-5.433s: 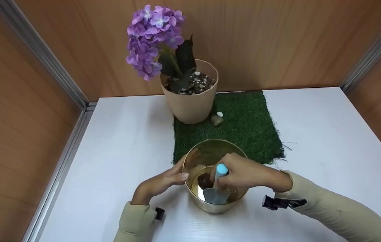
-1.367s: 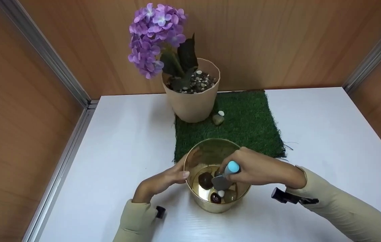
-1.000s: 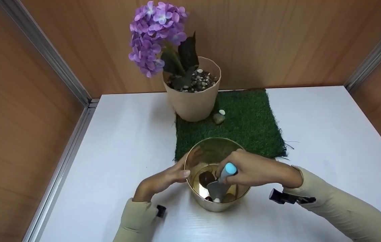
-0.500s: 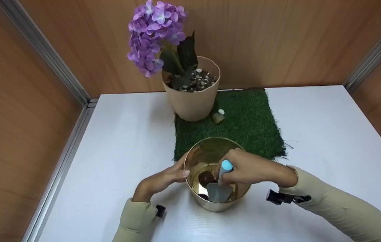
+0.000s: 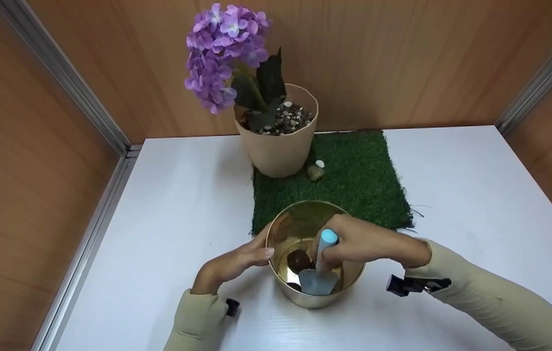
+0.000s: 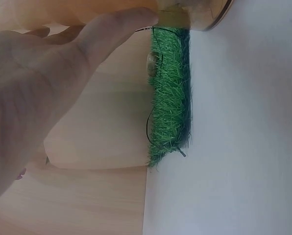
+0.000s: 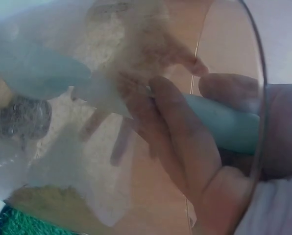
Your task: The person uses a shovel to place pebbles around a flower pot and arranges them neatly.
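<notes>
A golden see-through bowl (image 5: pixel 300 298) stands in front of the grass mat. My left hand (image 5: pixel 241 258) rests against its left side, thumb extended near the rim; through the wall in the right wrist view its fingers look spread and straight. My right hand (image 5: pixel 353 241) reaches inside and grips the pale blue handle of a small trowel (image 5: pixel 318 282). The trowel's broad grey blade points down over the bowl's bottom. Left of the blade lies a dark brown round stone (image 5: pixel 298 261). A second dark stone (image 5: pixel 294 286) peeks out from the blade's left edge, mostly hidden.
Behind the bowl lies a green artificial grass mat (image 5: pixel 358 180). On it sit a grey-brown stone (image 5: pixel 315 173), a small white pebble (image 5: pixel 320 164), and, at the left, a beige pot (image 5: pixel 278 153) with purple flowers (image 5: pixel 222 53). Wooden panels (image 5: pixel 402 63) enclose the white table (image 5: pixel 183 195).
The trowel has shifted left and toward the bowl's near side, its blade now covering the white pebble and much of a dark stone seen earlier. My left hand has stayed against the bowl.
</notes>
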`<state>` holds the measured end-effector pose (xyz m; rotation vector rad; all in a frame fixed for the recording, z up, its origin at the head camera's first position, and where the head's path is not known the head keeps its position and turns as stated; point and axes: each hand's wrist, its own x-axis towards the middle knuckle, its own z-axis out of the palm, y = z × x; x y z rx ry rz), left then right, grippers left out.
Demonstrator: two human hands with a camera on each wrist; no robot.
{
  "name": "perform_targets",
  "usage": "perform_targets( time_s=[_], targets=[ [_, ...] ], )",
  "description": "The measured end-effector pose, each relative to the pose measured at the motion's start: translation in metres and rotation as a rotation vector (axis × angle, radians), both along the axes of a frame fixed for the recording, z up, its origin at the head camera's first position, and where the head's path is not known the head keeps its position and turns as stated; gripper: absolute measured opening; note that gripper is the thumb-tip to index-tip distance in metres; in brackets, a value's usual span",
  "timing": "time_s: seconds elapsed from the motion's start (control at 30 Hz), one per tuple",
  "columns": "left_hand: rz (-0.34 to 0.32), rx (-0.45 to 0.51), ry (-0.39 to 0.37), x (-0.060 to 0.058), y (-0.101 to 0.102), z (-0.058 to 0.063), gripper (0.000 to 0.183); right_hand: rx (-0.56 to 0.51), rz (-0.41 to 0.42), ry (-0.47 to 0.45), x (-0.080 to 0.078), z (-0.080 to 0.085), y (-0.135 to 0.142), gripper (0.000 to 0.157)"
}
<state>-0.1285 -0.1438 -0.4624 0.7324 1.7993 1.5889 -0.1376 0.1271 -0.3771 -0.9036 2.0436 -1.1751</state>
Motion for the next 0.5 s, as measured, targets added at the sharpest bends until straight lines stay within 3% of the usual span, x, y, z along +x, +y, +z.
perform_targets(
  time_s=[0.5],
  targets=[
    [0.002,-0.031,-0.022,-0.001,-0.001,0.0,0.07,-0.103,-0.13,-0.205,-0.006,0.011,0.012,0.017]
  ],
)
